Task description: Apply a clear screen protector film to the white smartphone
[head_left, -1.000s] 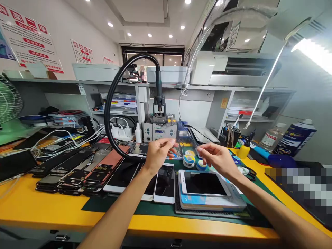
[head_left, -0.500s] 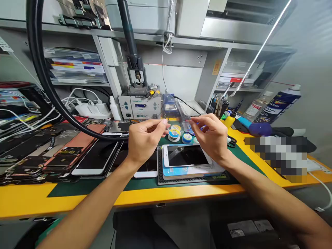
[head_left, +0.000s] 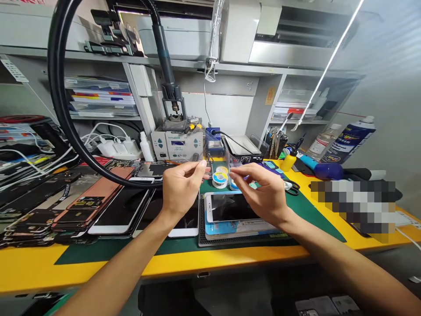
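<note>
Both hands were raised over the bench (head_left: pixel 184 266), level with each other and apart, thumbs pressed to the forefingers. The left hand (head_left: pixel 182 186) and the right hand (head_left: pixel 261 191) pinched a clear film (head_left: pixel 217 151), which spanned the gap between them; its outline was faint and its lower part hard to make out against the things behind. Below the film, close to the middle of the bench's front edge, a white-framed phone (head_left: pixel 232 207) lay screen up, its right end hidden by the right hand and wrist. It rested on a blue and white box (head_left: pixel 241 229), which sat on a black perforated pad (head_left: pixel 205 235) on the green mat (head_left: pixel 317 219). Just behind the phone, between the hands, stood a spool (head_left: pixel 220 179) with a blue and yellow label. Other white-framed phones (head_left: pixel 120 210) lay to the left of the pad, and stacked dark phone parts (head_left: pixel 29 210) filled the bench toward its left edge. At the back edge stood a grey control unit (head_left: pixel 179 145), and toward the back right corner a yellow bottle (head_left: pixel 288 162) and a blue spray can (head_left: pixel 350 140).
</note>
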A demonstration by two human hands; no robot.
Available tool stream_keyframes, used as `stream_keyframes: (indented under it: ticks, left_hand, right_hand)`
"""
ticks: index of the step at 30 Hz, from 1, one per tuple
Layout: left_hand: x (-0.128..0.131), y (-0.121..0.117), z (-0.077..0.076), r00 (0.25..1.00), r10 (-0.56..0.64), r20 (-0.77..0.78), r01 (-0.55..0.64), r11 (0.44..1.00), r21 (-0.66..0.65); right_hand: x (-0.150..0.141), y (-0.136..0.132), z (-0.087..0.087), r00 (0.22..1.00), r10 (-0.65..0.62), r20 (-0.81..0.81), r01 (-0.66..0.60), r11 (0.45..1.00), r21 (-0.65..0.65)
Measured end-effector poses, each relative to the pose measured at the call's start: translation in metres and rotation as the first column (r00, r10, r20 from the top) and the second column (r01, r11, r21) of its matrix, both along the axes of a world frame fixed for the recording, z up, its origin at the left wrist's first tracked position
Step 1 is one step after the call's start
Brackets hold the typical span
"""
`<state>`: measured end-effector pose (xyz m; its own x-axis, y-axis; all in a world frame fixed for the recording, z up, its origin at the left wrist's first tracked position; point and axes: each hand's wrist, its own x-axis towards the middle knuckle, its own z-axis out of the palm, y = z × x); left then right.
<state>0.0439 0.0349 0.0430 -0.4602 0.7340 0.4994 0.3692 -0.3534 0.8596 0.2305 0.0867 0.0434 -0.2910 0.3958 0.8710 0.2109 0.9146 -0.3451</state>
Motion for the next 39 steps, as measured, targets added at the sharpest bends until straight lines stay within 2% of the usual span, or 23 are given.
stream_keyframes:
  ticks: [5,13,16,18,20,22,24,26,29,30,31,32,33,34,35,37,39]
  left_hand:
    - [0.003,-0.001,-0.001,0.999,0.023,-0.037,-0.023,1.0,0.011]
    - [0.006,-0.003,0.002,0.999,0.039,-0.033,-0.038,0.999,0.024]
    - [0.003,-0.004,0.005,1.0,-0.009,0.004,0.009,0.999,0.033]
    - [0.001,-0.004,0.008,0.999,-0.037,0.037,0.035,0.998,0.049]
    - [-0.002,-0.004,0.009,0.995,-0.051,0.084,0.045,0.997,0.068]
    - [-0.004,-0.004,0.009,0.989,-0.061,0.137,0.05,0.995,0.082]
    - [-0.005,-0.002,0.008,0.981,-0.073,0.18,0.058,0.994,0.088]
    - [-0.006,-0.001,0.007,0.975,-0.09,0.205,0.074,0.994,0.081]
    - [-0.005,-0.004,0.007,0.953,-0.187,0.237,0.169,0.981,0.093]
    - [-0.005,-0.006,0.007,0.937,-0.248,0.245,0.225,0.967,0.118]
    - [-0.004,-0.008,0.008,0.919,-0.307,0.247,0.277,0.949,0.148]
    - [-0.004,-0.01,0.008,0.906,-0.347,0.243,0.312,0.934,0.171]
    - [-0.004,-0.011,0.009,0.905,-0.354,0.235,0.318,0.931,0.181]
    - [-0.004,-0.012,0.01,0.917,-0.33,0.225,0.296,0.94,0.171]
    - [-0.004,-0.013,0.01,0.932,-0.29,0.219,0.263,0.954,0.145]
    - [-0.004,-0.012,0.011,0.948,-0.232,0.218,0.221,0.972,0.076]
    - [-0.004,-0.009,0.011,0.936,-0.261,0.235,0.261,0.965,0.029]
  right_hand:
    - [0.002,-0.002,0.001,0.996,0.09,0.026,-0.088,0.994,-0.059]
    - [0.003,-0.009,0.002,0.982,0.18,-0.049,-0.187,0.944,-0.271]
    - [0.002,-0.005,0.0,0.98,0.16,-0.121,-0.195,0.902,-0.386]
    - [0.004,-0.001,0.001,0.985,0.071,-0.154,-0.13,0.901,-0.414]
    - [0.007,0.005,0.003,0.987,-0.057,-0.148,0.012,0.957,-0.29]
    - [0.009,0.008,0.006,0.986,-0.144,-0.083,0.142,0.99,-0.024]
    - [0.009,0.009,0.007,0.985,-0.165,0.042,0.152,0.964,0.218]
    - [0.006,0.009,0.003,0.969,-0.184,0.167,0.12,0.935,0.334]
    - [0.001,0.009,-0.004,0.965,-0.176,0.193,0.099,0.931,0.351]
    - [0.001,0.009,-0.004,0.979,-0.141,0.146,0.093,0.952,0.292]
    - [0.001,0.008,-0.004,0.993,-0.085,0.079,0.07,0.982,0.178]
    - [0.002,0.008,-0.003,1.0,-0.016,-0.003,0.016,1.0,0.01]
    - [0.004,0.008,0.0,0.994,0.058,-0.088,-0.074,0.979,-0.189]
    - [0.005,0.008,0.003,0.977,0.128,-0.171,-0.186,0.905,-0.382]
    - [0.007,0.007,0.007,0.949,0.19,-0.252,-0.3,0.791,-0.533]
    - [0.009,0.007,0.013,0.885,0.264,-0.383,-0.464,0.567,-0.681]
    - [0.01,0.007,0.017,0.848,0.284,-0.447,-0.529,0.443,-0.724]
